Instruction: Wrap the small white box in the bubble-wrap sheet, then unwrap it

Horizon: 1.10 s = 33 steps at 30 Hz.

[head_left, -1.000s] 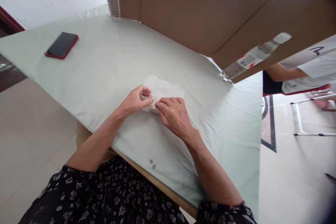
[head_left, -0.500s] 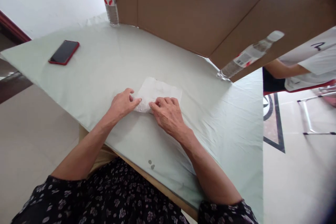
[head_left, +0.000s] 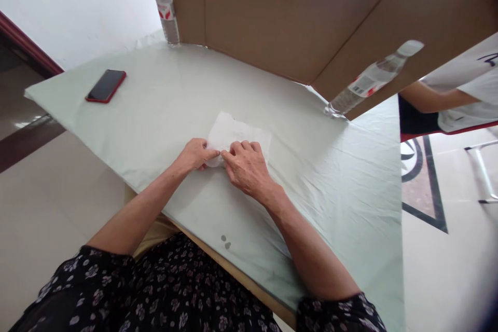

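A thin white translucent sheet (head_left: 233, 132) lies on the pale green tablecloth (head_left: 249, 83), its near edge crumpled or folded. My left hand (head_left: 196, 154) grips the sheet's near left corner, thumb pointing toward the right hand. My right hand (head_left: 247, 168) rests on the near edge with curled fingers, its thumb and index finger pressed on the sheet close to the left thumb. The fingertips of the two hands almost meet. Whatever lies beneath the right palm is hidden.
A phone in a red case (head_left: 106, 86) lies at the far left. One water bottle (head_left: 167, 10) stands by a brown cardboard panel (head_left: 264, 15); another bottle (head_left: 371, 80) is at its right end. A seated person's arm (head_left: 426, 97) shows beyond the panel.
My left hand has moved right and closed on the sheet's corner. My right hand stays nearly in place. The camera view has shifted slightly.
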Tool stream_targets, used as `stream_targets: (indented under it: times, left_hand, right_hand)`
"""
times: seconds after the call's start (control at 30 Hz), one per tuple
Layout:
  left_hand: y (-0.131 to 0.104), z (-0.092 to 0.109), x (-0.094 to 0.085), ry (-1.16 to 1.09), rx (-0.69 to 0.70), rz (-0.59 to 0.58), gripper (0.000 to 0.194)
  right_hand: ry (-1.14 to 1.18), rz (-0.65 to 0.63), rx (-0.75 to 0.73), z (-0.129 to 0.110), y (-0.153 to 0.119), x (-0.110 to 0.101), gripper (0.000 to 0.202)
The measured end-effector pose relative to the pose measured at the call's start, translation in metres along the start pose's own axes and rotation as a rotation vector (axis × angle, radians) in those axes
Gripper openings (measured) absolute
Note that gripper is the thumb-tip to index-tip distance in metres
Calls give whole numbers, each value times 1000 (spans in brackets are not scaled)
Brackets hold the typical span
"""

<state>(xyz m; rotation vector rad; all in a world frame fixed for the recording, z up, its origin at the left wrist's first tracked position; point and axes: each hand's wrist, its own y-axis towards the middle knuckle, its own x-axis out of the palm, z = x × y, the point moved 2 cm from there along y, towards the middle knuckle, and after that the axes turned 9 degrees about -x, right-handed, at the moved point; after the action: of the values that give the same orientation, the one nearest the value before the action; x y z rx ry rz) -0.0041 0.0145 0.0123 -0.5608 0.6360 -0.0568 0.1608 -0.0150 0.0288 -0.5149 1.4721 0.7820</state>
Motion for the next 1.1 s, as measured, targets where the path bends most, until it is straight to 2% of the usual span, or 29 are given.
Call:
stream_targets:
  times: [0.1, 0.27, 0.43, 0.6, 0.67, 0.8, 0.93, 1.03, 1.1]
  left_hand:
    - [6, 2, 4, 76, 45, 4, 19]
    - [3, 8, 7, 52, 126, 114, 23]
    - [-3, 10, 14, -243, 77, -33, 14]
    - [-10, 13, 18, -343, 123, -41, 9]
    - [-15, 17, 18, -330, 167, -57, 6]
    - [-27, 24, 14, -212, 255, -167, 25]
    - [-31, 25, 5, -123, 378, -253, 28]
    - [-27, 23, 3, -141, 371, -330, 31]
    - [-25, 22, 4, -76, 375, -301, 30]
  right_hand:
    - [3, 7, -3, -1, 0, 2, 23]
    - [5, 10, 9, -3, 1, 3, 22]
    - [69, 45, 43, -4, -1, -2, 35]
    - [159, 28, 69, 3, -4, -8, 43]
    - [225, 20, 95, 6, -5, -10, 46]
    - [300, 4, 126, 11, -6, -13, 51]
    - [357, -5, 131, 15, -8, -15, 50]
    - [379, 15, 134, 17, -8, -15, 48]
    - [398, 48, 136, 19, -8, -13, 48]
